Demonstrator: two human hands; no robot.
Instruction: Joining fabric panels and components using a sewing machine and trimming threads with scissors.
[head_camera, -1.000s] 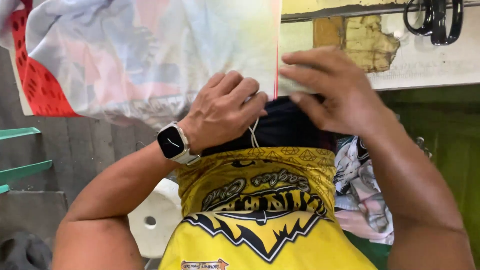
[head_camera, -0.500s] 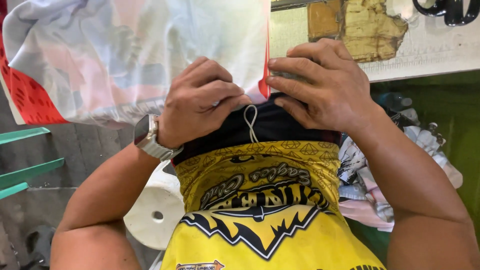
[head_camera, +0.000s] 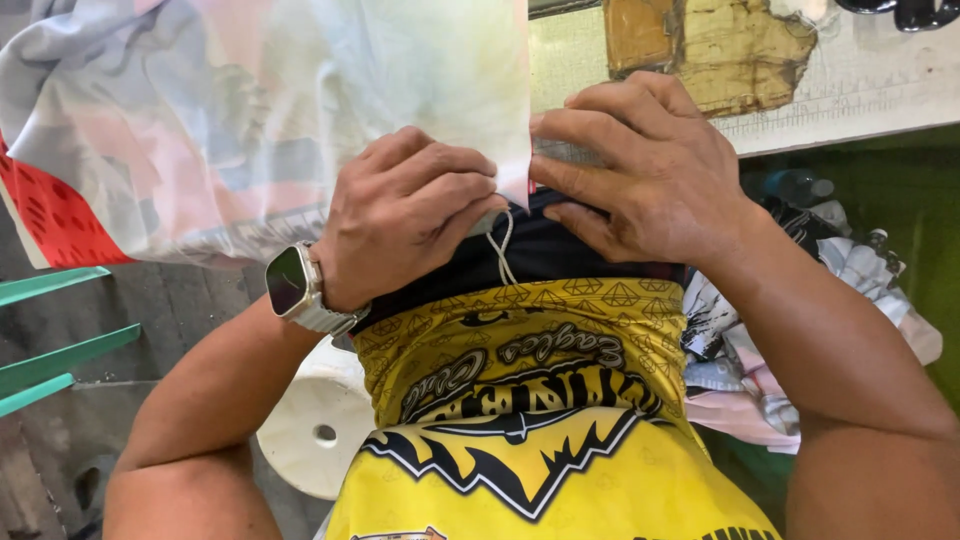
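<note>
1. Left hand (head_camera: 405, 215): your fingers are curled shut, pinching the lower edge of the pale printed fabric sheet (head_camera: 270, 110) together with the dark waistband (head_camera: 540, 255) beneath it. A smartwatch (head_camera: 293, 285) sits on that wrist.
2. Right hand (head_camera: 645, 170): fingers pressed flat and close together, fingertips bearing down on the same edge just right of your left grip. Whether anything is pinched under them, I cannot tell.
3. White cord (head_camera: 503, 250): a loop hangs down between your two hands, just below the grip, over the dark waistband.
4. Yellow and black printed garment (head_camera: 530, 400): lies below both hands, reaching toward you.
5. Progress, as a judgement: the sheet's edge is gathered at the waistband and held; the cord hangs loose, so any tying or tucking appears not yet done.
6. Surroundings: a worn table (head_camera: 850, 80) lies beyond your right hand; a pile of cloths (head_camera: 760, 380) sits under your right forearm; a white stool (head_camera: 310, 420) stands below your left forearm.
</note>
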